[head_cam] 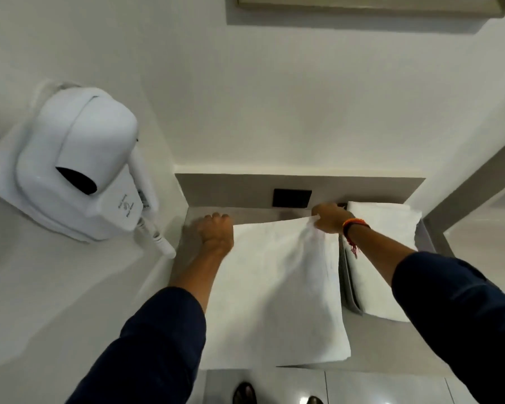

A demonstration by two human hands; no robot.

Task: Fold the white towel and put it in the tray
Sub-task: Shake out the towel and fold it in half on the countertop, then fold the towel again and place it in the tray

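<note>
White-walled bathroom corner, grey counter (391, 345) below, hair dryer (79, 164) mounted on the wall to the left, dark wall plate (292, 198) at the back. White towel (274, 301) spread flat on the counter, near edge hanging slightly past the front. Left hand (216, 231) curled closed at the far left corner, apparently pinning or pinching it; exact grip hidden. Right hand (328, 218) closed on the far right corner, cloth bunched and lifted a little off the surface. Grey tray (346, 275) just right of the towel, already holding a folded white stack (382, 258).

Probably an early fold, with the far edge gripped at both corners. Best done with equal tension across both corners, bringing the far edge straight onto the near edge, corners matched, then smoothing flat before the next fold. Risk of a skewed crease from the bunching at the right corner.

Small printing on the hair dryer body, too blurred to read.
</note>
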